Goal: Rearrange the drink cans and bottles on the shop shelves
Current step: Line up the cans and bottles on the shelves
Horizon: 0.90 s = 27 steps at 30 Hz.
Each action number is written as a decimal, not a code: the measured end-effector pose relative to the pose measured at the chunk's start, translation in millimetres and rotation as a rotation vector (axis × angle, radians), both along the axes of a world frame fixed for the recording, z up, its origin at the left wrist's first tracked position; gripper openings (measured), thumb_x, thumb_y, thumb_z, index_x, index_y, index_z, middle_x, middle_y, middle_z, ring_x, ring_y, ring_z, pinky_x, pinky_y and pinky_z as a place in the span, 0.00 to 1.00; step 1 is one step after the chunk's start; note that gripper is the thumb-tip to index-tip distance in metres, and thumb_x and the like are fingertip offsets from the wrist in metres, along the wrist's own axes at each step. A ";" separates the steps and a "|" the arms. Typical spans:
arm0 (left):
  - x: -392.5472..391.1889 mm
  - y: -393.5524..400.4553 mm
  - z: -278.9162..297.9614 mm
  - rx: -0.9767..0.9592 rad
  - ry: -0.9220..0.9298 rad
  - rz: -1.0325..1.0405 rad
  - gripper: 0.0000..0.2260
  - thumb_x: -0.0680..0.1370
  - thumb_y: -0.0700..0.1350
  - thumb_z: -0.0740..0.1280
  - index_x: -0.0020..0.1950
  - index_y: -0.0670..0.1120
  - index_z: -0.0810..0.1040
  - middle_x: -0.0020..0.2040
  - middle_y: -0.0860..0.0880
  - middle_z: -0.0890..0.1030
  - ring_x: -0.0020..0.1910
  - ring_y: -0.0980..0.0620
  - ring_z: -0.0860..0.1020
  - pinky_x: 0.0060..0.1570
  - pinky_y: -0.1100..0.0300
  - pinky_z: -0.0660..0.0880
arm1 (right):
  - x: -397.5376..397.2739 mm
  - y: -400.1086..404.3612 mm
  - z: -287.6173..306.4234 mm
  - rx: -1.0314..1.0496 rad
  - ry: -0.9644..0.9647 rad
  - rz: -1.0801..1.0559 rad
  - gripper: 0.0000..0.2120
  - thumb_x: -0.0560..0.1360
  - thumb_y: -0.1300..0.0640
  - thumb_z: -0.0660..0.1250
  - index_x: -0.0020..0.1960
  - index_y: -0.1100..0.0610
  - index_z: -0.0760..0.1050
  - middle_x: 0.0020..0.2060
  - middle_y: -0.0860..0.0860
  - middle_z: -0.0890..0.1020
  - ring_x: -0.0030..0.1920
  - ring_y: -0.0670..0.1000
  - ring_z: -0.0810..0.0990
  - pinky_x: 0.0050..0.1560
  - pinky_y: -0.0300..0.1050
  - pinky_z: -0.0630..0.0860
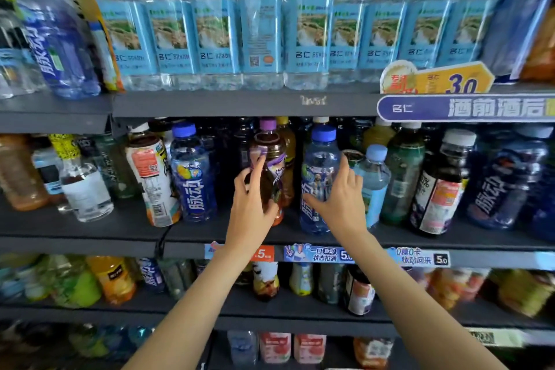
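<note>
On the middle shelf (90, 231) my left hand (250, 207) is wrapped around a dark purple-capped bottle (270, 156), thumb and forefinger on its front. My right hand (339, 201) is on a clear blue bottle with a blue cap (319, 165), thumb at its front, fingers spread around its right side. Another blue-capped bottle (192, 177) stands to the left, with a gap between it and the purple one. A small pale-blue bottle (375, 177) stands just behind my right hand.
The top shelf holds a row of light-blue labelled water bottles (216, 27). Dark and green bottles (435, 186) crowd the right of the middle shelf; a white-labelled bottle (153, 180) leans at the left. Price tags (330, 254) line the shelf edge. Lower shelves hold juice bottles (112, 279).
</note>
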<state>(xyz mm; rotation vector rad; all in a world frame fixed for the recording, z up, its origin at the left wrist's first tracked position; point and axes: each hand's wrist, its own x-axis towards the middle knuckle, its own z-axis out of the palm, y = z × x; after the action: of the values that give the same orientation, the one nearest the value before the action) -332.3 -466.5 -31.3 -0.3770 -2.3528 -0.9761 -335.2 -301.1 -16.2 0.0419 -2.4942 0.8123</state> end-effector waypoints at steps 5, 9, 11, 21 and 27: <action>5.7 -11.2 -2.3 -0.052 0.021 0.010 0.39 0.75 0.37 0.65 0.72 0.64 0.45 0.69 0.48 0.60 0.51 0.52 0.76 0.38 0.61 0.74 | 8.3 -5.4 -3.8 -0.215 0.043 0.073 0.43 0.69 0.54 0.74 0.74 0.60 0.51 0.66 0.57 0.63 0.66 0.56 0.67 0.59 0.45 0.69; 13.8 -21.8 1.0 -0.110 0.103 0.022 0.32 0.75 0.37 0.64 0.75 0.54 0.55 0.66 0.49 0.62 0.55 0.50 0.75 0.41 0.56 0.77 | 30.9 5.8 -8.3 -0.193 0.073 0.192 0.43 0.69 0.54 0.74 0.74 0.59 0.52 0.67 0.55 0.64 0.67 0.52 0.66 0.63 0.38 0.63; 15.8 -21.5 4.8 -0.128 0.107 0.011 0.32 0.75 0.37 0.64 0.75 0.53 0.56 0.67 0.48 0.63 0.54 0.48 0.75 0.43 0.54 0.77 | 38.5 7.0 -9.7 -0.190 0.068 0.210 0.44 0.69 0.54 0.75 0.74 0.58 0.51 0.68 0.55 0.64 0.68 0.52 0.66 0.66 0.43 0.65; 18.3 -6.4 -5.0 -0.228 -0.193 0.010 0.30 0.78 0.39 0.62 0.75 0.59 0.55 0.76 0.42 0.43 0.72 0.39 0.58 0.65 0.50 0.66 | 30.8 1.8 2.9 0.017 -0.086 -0.003 0.46 0.71 0.43 0.69 0.76 0.60 0.45 0.72 0.57 0.64 0.64 0.60 0.72 0.53 0.54 0.75; 15.6 -2.7 -26.7 -0.426 -0.309 0.086 0.34 0.77 0.42 0.60 0.75 0.62 0.45 0.76 0.43 0.40 0.69 0.39 0.60 0.63 0.51 0.68 | 25.5 -0.2 2.5 -0.011 -0.107 0.051 0.47 0.70 0.47 0.72 0.76 0.57 0.44 0.70 0.57 0.67 0.63 0.59 0.72 0.53 0.53 0.75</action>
<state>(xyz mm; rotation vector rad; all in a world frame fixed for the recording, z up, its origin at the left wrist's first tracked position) -316.7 -469.1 -58.0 -0.2968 -2.8368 -0.5147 -309.7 -301.3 -13.7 0.0601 -2.5982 0.8705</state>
